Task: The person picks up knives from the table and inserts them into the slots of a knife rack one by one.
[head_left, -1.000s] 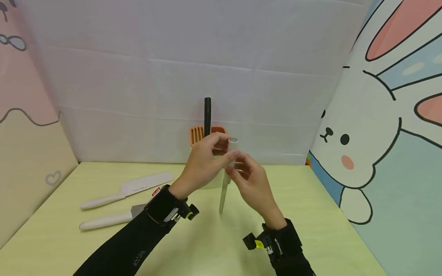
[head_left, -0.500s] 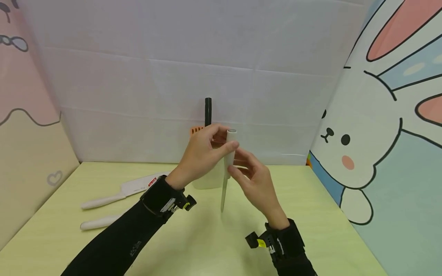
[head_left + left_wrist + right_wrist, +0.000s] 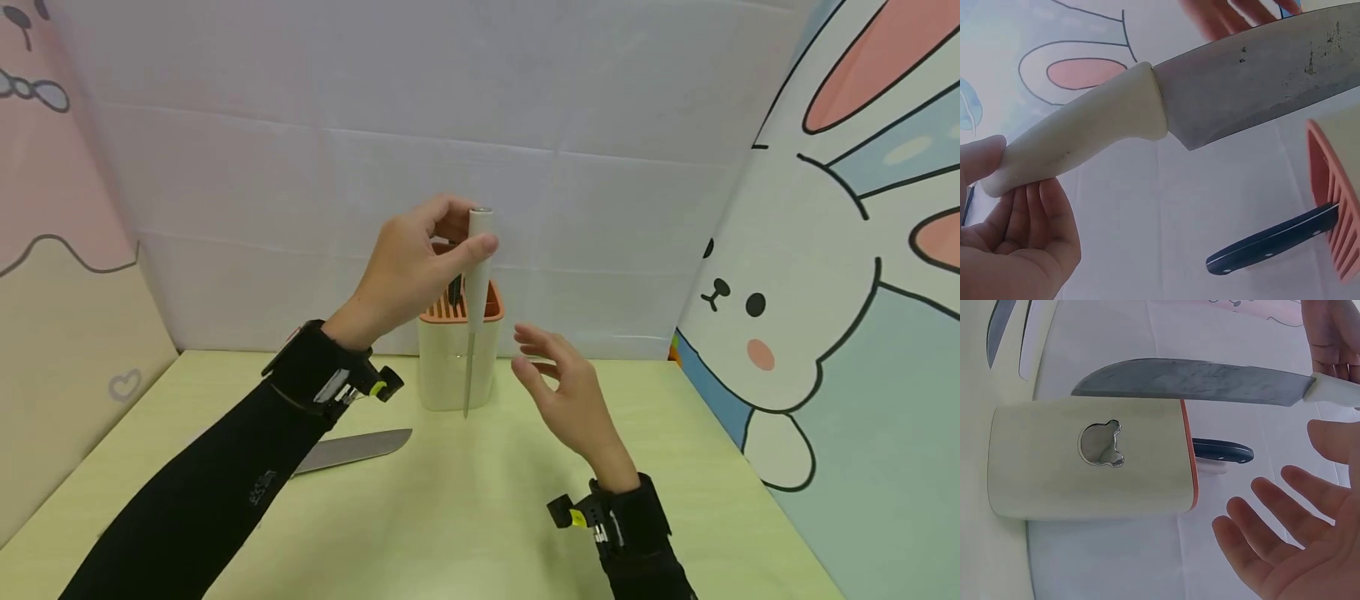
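Since the right hand (image 3: 566, 396) has let go and hangs relaxed at right, holding nothing, the left hand (image 3: 408, 267) alone bears the white-handled knife (image 3: 476, 292), pinching it near the top; it's higher, tip down, on the near side of the knife holder (image 3: 441, 367).

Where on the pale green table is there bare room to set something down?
Bare: the right side, between the right hand and the rabbit-printed wall; also the front middle, between both black sleeves. Crowded: the left, around the grey knife blade, and the back centre, at the cream orange-rimmed holder.
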### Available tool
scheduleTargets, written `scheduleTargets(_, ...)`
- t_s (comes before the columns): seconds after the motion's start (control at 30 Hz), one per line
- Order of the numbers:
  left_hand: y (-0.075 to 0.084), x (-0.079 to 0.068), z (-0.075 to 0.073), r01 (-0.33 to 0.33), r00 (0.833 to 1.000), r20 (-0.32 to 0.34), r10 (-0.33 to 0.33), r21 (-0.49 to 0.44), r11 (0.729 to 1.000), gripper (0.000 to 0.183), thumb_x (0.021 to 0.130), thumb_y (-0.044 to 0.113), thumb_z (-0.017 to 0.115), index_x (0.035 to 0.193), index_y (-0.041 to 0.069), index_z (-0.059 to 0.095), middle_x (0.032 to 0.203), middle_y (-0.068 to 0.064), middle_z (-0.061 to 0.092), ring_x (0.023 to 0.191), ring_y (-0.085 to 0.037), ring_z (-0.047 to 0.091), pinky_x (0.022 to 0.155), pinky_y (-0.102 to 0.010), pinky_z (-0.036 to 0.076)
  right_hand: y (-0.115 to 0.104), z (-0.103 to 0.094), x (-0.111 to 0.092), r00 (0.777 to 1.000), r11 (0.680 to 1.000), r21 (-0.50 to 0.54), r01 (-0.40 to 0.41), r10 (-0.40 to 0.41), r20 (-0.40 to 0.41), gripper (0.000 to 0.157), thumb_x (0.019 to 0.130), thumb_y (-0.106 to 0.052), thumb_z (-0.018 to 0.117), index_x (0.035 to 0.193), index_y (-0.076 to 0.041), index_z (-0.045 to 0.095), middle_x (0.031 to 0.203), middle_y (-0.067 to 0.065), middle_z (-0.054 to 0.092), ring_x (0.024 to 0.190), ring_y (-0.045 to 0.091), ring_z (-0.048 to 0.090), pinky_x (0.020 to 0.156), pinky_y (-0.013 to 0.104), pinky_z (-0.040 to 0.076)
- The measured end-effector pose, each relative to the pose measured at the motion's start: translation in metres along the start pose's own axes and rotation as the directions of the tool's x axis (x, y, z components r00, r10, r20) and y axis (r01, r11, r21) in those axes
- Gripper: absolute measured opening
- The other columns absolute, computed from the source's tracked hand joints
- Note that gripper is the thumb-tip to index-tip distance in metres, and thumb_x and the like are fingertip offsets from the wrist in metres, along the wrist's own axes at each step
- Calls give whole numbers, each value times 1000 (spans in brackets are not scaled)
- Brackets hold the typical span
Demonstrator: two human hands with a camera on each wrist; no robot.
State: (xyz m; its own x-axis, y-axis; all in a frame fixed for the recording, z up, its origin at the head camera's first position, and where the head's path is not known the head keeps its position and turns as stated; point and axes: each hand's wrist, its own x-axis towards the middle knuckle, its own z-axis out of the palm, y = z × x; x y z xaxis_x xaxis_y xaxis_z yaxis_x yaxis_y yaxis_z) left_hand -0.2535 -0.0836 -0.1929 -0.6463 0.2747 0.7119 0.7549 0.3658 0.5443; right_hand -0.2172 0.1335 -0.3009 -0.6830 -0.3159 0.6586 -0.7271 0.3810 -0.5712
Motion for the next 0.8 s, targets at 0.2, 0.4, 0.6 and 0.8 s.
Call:
scheduleTargets(0.2, 11, 17, -20, 61, 998, 20, -62, 33, 998, 34, 91, 40, 66, 118, 20, 59, 99, 13, 63, 90, -2, 58, 78, -27, 49, 33, 6, -4, 1000, 1000, -17, 0, 1, 27, 40, 96, -13, 60, 135, -12, 50, 128, 5, 55, 112, 17, 53, 87, 47, 50)
scheduleTargets(0.4, 42, 27, -36, 72, 997, -5, -72, 44, 996, 27, 94, 26, 64, 114, 9, 60, 99, 1, 64, 91, -8, 58, 79, -28, 45, 42, 5, -6, 996, 996, -88, -16, 24, 89, 42, 97, -26, 59, 137, -20, 48, 133, -1, 51, 115, 15, 50, 89, 44, 50)
scheduleTargets(0.6, 67, 38, -48, 61, 998, -16, -60, 59, 996, 28, 95, 21, 63, 115, 2, 58, 101, -4, 62, 93, -13, 56, 80, -27, 43, 45, 4, -8, 976, 983, -151, -104, 130, 175, 46, 97, -31, 59, 140, -20, 46, 135, 2, 48, 115, 18, 49, 89, 43, 49)
scheduleTargets(0.8, 55, 58, -55, 45, 998, -33, -44, 55, 997, 29, 94, 21, 63, 117, 4, 59, 102, -4, 62, 94, -14, 54, 82, -27, 43, 48, 4, -9, 963, 981, -144, -133, 162, 217, 47, 97, -30, 58, 141, -20, 43, 137, 3, 45, 117, 20, 47, 90, 45, 48)
